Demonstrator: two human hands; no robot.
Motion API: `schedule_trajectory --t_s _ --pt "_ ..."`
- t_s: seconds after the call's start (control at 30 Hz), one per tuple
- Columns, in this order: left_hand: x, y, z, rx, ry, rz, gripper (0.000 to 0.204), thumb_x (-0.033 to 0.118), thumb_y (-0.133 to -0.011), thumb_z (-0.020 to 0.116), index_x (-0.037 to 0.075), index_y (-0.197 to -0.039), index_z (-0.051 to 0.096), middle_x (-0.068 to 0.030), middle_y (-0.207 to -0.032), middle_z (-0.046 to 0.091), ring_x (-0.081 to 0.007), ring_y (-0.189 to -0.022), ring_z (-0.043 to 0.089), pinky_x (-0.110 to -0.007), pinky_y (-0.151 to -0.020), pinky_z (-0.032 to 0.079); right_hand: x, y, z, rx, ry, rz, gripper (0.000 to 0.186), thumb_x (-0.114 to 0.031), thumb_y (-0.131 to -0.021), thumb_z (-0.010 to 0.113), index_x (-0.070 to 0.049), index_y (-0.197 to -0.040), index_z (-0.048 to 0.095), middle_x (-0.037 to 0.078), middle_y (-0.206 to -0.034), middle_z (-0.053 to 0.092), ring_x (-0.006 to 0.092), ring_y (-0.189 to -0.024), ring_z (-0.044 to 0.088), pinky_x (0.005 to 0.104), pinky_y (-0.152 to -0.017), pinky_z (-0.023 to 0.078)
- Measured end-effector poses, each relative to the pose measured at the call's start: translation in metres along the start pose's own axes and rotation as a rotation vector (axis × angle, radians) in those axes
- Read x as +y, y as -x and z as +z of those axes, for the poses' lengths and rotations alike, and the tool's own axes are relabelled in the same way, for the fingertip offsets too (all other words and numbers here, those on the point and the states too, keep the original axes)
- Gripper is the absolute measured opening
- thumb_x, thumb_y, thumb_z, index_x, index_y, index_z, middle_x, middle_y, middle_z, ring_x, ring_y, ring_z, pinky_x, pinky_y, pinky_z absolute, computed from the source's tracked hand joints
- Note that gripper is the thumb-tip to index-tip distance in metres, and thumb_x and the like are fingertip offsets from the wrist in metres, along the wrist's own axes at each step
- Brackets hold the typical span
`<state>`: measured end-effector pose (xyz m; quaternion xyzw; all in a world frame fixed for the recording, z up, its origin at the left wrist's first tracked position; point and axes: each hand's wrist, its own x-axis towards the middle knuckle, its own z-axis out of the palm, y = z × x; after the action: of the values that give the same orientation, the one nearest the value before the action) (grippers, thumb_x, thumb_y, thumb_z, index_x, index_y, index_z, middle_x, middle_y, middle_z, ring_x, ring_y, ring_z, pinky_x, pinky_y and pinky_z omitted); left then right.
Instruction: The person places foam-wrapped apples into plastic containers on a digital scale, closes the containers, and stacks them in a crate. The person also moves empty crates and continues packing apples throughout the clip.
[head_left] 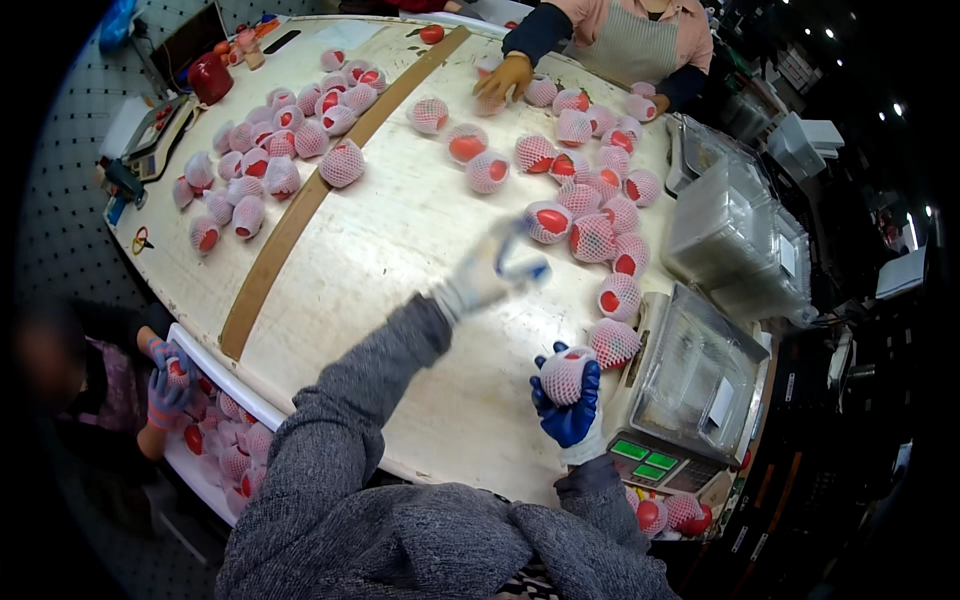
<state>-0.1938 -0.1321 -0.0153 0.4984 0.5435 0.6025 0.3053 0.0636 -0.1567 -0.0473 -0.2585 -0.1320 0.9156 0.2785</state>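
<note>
Net-sleeved red fruit (566,374) is clamped in the blue-gloved right hand (568,402) beside a digital scale (690,395) with two green displays. The left hand (487,270), blurred, is stretched over the white table (400,240); its grip cannot be told. Stacked clear plastic trays (735,235) are seen at right.

left hand (490,268) smeared by motion blur, grip unreadable | right hand (570,400) wraps a netted fruit (566,375), underside hidden by glove | co-worker across the table (400,230) cut off at top edge | person at lower left blurred | crate of fruit (225,440) partly behind grey sleeve (350,430)
</note>
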Motion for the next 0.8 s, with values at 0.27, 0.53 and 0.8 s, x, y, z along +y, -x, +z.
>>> schedule_trajectory --t_s 0.27,0.53,0.8 --pt "-0.075 -0.128 -0.049 0.125 -1.138 -0.302 0.082 0.037 -0.074 0.069 0.010 -0.141 0.031 -0.0224 -0.135 0.038 -0.0404 -0.122 0.042 -0.048 -0.099 0.037 0.029 0.000 -0.008 0.200 0.525 0.139 0.043 -0.025 -0.095 0.055 0.001 -0.128 0.047 0.009 -0.114 0.058 0.0150 -0.103 0.056 0.0283 -0.093 0.045" --pt "-0.115 -0.134 -0.041 0.294 -1.198 -0.307 0.081 0.034 -0.074 0.070 0.012 -0.141 0.031 -0.0211 -0.131 0.042 -0.0405 -0.114 0.049 -0.044 -0.095 0.042 0.027 -0.005 -0.008 0.109 0.606 0.254 0.037 -0.010 -0.089 0.059 0.003 -0.123 0.052 0.007 -0.112 0.060 0.0130 -0.099 0.057 0.0240 -0.088 0.047" --pt "0.011 -0.066 0.037 -0.218 0.602 -0.136 0.082 0.009 -0.071 0.074 0.002 -0.139 0.028 -0.0137 -0.128 0.045 -0.0230 -0.113 0.052 -0.033 -0.087 0.053 0.042 -0.012 -0.035 0.096 0.703 0.161 0.046 -0.037 -0.093 0.056 0.002 -0.117 0.056 0.005 -0.101 0.061 0.0106 -0.087 0.058 0.0221 -0.075 0.048"
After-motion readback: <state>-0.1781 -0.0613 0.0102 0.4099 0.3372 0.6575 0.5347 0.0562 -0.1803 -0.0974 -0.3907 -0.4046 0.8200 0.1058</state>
